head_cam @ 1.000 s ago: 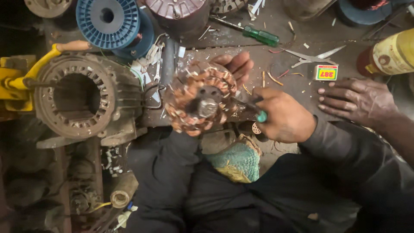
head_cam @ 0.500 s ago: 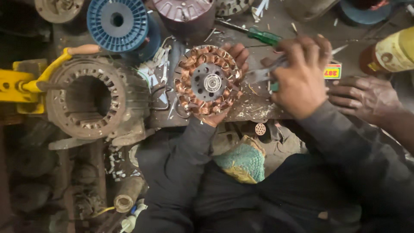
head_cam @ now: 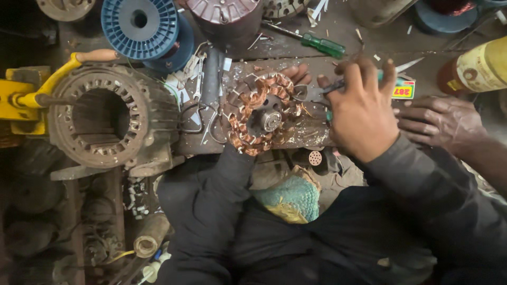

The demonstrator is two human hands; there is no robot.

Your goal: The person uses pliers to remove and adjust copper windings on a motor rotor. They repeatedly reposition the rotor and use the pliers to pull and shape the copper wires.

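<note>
Head view: your left hand (head_cam: 296, 74) cups the round copper-wound stator (head_cam: 260, 113) from beneath on the scarred wooden bench (head_cam: 296, 55), fingertips showing past its far rim, as it did half a second ago. Your right hand (head_cam: 362, 113) has slid a little lower and left since then and is clenched around a green-handled tool (head_cam: 338, 87) whose tip lies just beside the stator's right edge. The stator now sits slightly nearer the bench's front edge. A second person's hand (head_cam: 441, 122) rests flat at the right, fingers spread, grasping nothing.

A small rectangular box with a yellow, red and green label (head_cam: 404, 91) lies just behind your right knuckles, partly covered. At far right lies a brown bottle with a pale yellow label (head_cam: 478, 68), tilted on its side. A blue plastic wire spool (head_cam: 140, 26) stands at the top, a green-handled screwdriver (head_cam: 317, 43) lies beyond the stator, and a large grey ribbed motor housing (head_cam: 105, 119) sits at left.
</note>
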